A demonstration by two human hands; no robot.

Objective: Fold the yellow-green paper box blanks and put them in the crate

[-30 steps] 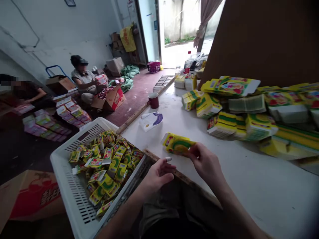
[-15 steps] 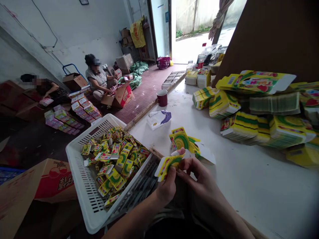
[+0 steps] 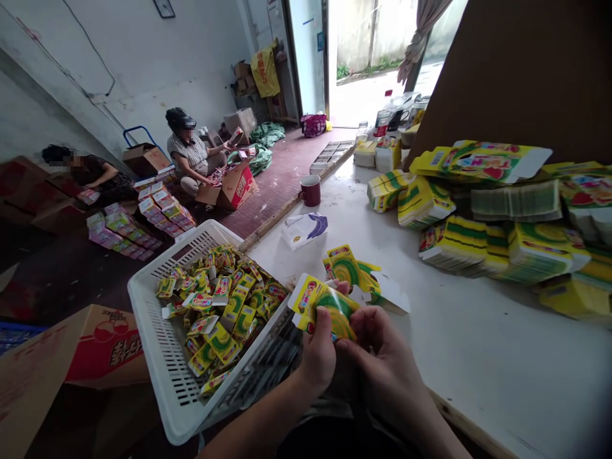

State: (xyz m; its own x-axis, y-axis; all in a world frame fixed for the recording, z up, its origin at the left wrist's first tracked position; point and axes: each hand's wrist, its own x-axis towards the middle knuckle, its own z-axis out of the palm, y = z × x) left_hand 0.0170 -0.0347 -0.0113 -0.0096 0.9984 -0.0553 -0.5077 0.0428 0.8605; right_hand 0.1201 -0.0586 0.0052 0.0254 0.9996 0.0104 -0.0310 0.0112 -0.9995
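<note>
Between my two hands is a small yellow-and-green printed carton [image 3: 329, 303], its white-edged end flap pointing left. My left hand [image 3: 319, 350] grips it with the thumb on the printed face. On the carton's right end, the fingers and thumb of my right hand [image 3: 377, 341] are pinched together. Just beyond my hands, more flat yellow cartons [image 3: 345, 264] lie on the white table [image 3: 468, 357]. To the left of my hands stands a white slatted plastic basket [image 3: 160, 376], holding many folded yellow cartons [image 3: 224, 341].
Stacks of flat yellow cartons [image 3: 463, 245] line the table's right side. A dark red mug [image 3: 310, 190] and a white-and-purple box [image 3: 306, 231] stand farther back. Two people sit on the floor at left near pink boxes [image 3: 122, 229]. An open cardboard box [image 3: 102, 347] is at lower left.
The carton in my hands has turned so more of its printed face shows toward me. My right hand stays pinched at its right end. The view has shifted slightly.
</note>
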